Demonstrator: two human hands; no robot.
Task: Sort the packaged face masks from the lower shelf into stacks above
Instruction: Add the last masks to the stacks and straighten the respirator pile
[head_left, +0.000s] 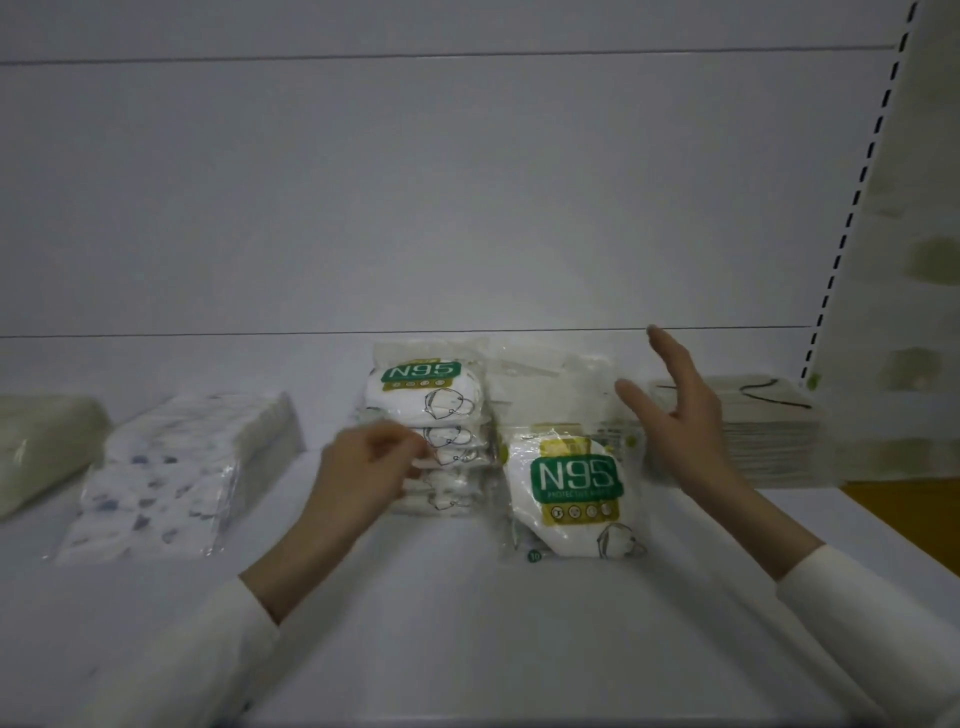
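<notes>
Two stacks of N95 mask packs lie mid-shelf. The left stack (434, 395) has its green label upside down at the far end. The right stack (569, 493) shows its label upright on top. My left hand (369, 467), fingers curled, touches the near left side of the left stack; whether it pinches a pack is blurred. My right hand (675, 410) hovers with straight, spread fingers just right of the right stack, holding nothing.
A pack of patterned masks (171, 478) lies to the left, with a pale bundle (41, 447) at the far left edge. A flat stack of pale masks (769, 431) sits at the right by the slotted upright (852, 208). The white shelf (467, 623) extends toward me.
</notes>
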